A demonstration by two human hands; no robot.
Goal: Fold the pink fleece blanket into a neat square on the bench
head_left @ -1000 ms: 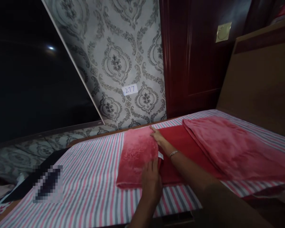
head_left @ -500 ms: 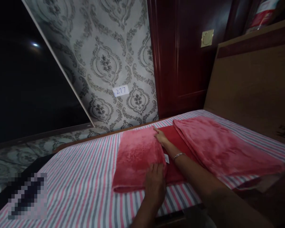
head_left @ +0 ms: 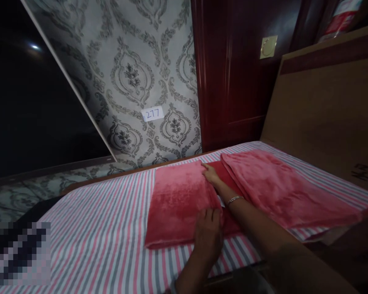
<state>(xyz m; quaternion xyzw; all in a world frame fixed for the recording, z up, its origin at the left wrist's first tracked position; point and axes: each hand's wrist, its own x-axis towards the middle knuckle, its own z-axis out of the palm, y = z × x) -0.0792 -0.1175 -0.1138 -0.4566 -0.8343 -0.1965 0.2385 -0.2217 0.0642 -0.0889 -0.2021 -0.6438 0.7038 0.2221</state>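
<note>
A plush pink-red blanket [head_left: 180, 204] lies on a striped sheet, its left and right parts folded inward over a darker red middle strip. At the near end of the left fold's inner edge is my left hand [head_left: 209, 230], fingers bent and closed on the fabric. My right hand [head_left: 211, 174], with a bracelet [head_left: 234, 199] on its wrist, grips the far end of that same edge. Its thumb and fingertips are partly hidden. The blanket's right fold [head_left: 276, 183] lies untouched beside my right forearm. A bit of white label shows near my right wrist.
The striped sheet [head_left: 110, 228] covers a long surface against the patterned wall. A dark screen [head_left: 39, 102] stands at the left. A large cardboard box [head_left: 325, 110] stands at the right, with a red-and-white item on top.
The left fold's inner edge has shifted right with both hands, covering more of the darker strip and most of the white label. The view has turned slightly.
</note>
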